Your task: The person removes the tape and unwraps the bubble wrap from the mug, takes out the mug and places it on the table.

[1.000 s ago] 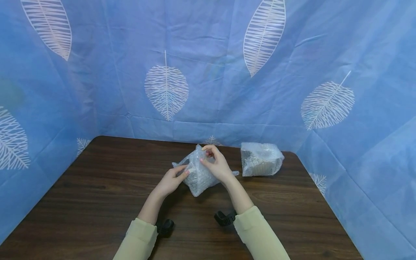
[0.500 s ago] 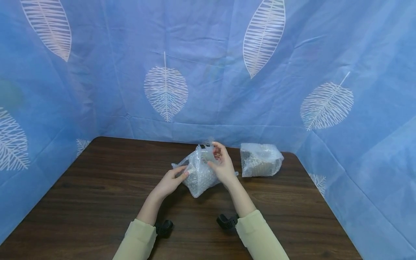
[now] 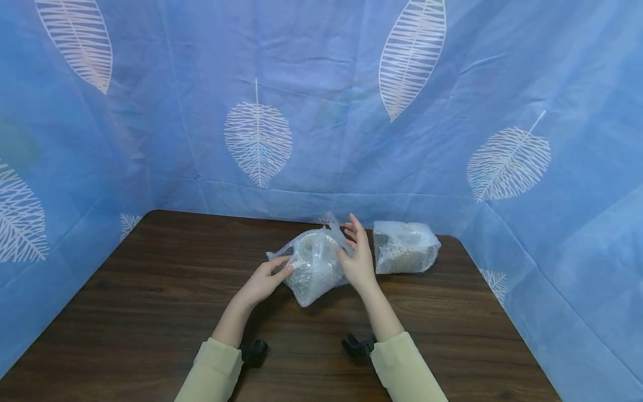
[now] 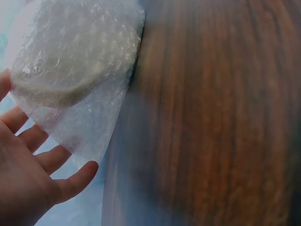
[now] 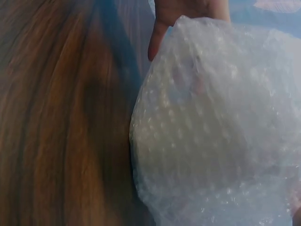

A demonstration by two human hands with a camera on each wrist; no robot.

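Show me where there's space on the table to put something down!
The wooden table is bare between its left edge and the left sleeve, and from the right sleeve to the right edge, nearer than the right bubble-wrapped pack. It's crowded at the far middle, where the left grip and right grip flank the other bubble-wrapped pack.

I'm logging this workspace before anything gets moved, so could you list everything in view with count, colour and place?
bubble-wrapped bundle: 1, whitish and translucent, on the table between the hands
second wrapped bundle: 1, whitish and translucent, at the table's back right
table: 1, dark brown, under both bundles
cloth backdrop: sheet count unclear, blue with white leaves, behind and beside the table
wrist devices: 2, black, one per wrist
sleeves: 2, pale yellow, on the forearms
left hand: 1, bare, at the first bundle's left
right hand: 1, bare, at its right
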